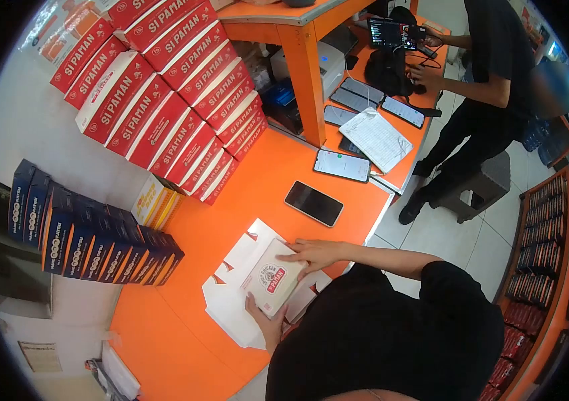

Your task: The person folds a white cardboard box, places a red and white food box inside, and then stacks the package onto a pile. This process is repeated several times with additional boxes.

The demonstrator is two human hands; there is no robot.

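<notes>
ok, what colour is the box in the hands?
White box with a red logo, clearest in the head view.

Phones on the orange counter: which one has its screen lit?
The white-framed phone, lying just below the paper sheet, shows a bright screen. The black phone lying closer to the box in the person's hands has a dark screen.

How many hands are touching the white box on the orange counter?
2. The right hand rests flat on the upper corner of the white box. The left hand grips its lower edge, fingers partly hidden underneath.
</notes>
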